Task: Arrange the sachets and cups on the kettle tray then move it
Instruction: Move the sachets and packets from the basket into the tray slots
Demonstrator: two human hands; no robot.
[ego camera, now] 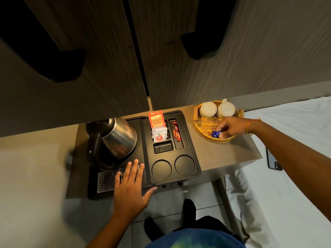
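A black kettle tray (194, 158) lies on a small wooden table, with a steel kettle (118, 136) on its left side. An orange tea sachet (156, 119), a white sachet (159, 134) and a red stick sachet (175, 131) sit in its back slots. Two round cup wells (161, 170) at the front hold nothing. My left hand (131, 187) rests flat on the tray's front drip grille, fingers spread. To the right, in a wicker basket (199, 127), stand two white cups (208, 109) upside down. My right hand (232, 127) pinches a blue sachet (215, 134) inside the basket.
Dark wooden cabinet doors (107, 59) rise behind the table. A white bed (290, 158) lies to the right with a phone (273, 161) on it near the table edge. My feet stand on the tiled floor below the table front.
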